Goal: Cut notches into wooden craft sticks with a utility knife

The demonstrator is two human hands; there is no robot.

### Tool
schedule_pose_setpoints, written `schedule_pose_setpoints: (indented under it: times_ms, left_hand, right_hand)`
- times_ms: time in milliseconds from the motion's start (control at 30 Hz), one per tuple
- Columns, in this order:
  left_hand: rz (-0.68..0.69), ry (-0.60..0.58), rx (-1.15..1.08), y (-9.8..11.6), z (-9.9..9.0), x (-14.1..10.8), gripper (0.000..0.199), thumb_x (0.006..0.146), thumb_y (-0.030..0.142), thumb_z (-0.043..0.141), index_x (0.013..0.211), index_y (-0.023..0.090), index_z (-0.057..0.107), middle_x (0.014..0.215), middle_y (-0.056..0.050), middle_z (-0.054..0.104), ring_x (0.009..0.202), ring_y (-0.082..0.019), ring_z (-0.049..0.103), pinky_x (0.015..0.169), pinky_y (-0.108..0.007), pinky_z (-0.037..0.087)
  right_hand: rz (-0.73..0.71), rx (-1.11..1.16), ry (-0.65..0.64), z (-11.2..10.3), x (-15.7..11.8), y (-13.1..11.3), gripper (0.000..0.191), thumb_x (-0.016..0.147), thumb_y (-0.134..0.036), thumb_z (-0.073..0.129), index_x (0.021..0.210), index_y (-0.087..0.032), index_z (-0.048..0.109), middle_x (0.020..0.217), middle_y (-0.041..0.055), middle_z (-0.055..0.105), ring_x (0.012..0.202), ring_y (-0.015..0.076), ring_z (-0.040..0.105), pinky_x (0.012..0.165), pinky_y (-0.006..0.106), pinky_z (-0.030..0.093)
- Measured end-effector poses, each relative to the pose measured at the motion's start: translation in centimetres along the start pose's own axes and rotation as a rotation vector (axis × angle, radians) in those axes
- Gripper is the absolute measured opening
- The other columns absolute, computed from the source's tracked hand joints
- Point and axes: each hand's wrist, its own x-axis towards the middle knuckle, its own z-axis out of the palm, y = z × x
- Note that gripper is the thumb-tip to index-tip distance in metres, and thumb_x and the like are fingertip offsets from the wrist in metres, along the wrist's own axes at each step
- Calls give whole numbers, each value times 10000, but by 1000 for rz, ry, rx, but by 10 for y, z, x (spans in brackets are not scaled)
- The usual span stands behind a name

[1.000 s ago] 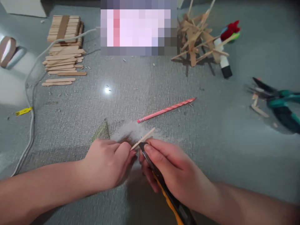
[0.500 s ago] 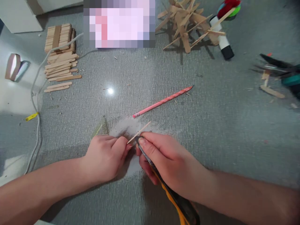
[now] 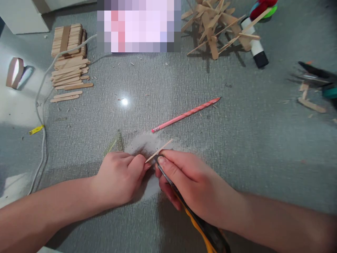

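Between the two hands, over a pale patch (image 3: pixel 143 141) on the table (image 3: pixel 250 140), a thin stick (image 3: pixel 162 148) is held aslant. Its near end is pinched by the left hand (image 3: pixel 119 177), whose fingers are curled under and mostly hidden; its far end is free and pointed away to the right. A black-and-orange tool (image 3: pixel 207 230), perhaps a knife, is gripped by the right hand (image 3: pixel 193 181), with the thumb laid near its tip. That tip is set close against the stick; whether they touch cannot be told. Apparently, the stick is being trimmed or shaved. For the next move, a firm pinch and light, even pressure would be needed, with the left hand kept clear of the edge. Beyond, a pencil (image 3: pixel 186 114) is touched by neither hand.
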Motion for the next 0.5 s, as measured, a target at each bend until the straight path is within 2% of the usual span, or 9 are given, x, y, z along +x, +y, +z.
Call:
schedule_pose_setpoints:
  times_ms: [500]
  left_hand:
    - [16, 1, -2, -1, 1, 0, 434, 1056, 202, 319, 662, 188, 500, 505, 32, 504, 415, -125, 426, 428, -315, 318]
  right_hand:
    - [57, 14, -37, -2, 1, 0, 364, 1019, -336, 312, 695, -244, 450, 420, -72, 492, 362, 99, 463, 431, 227, 400]
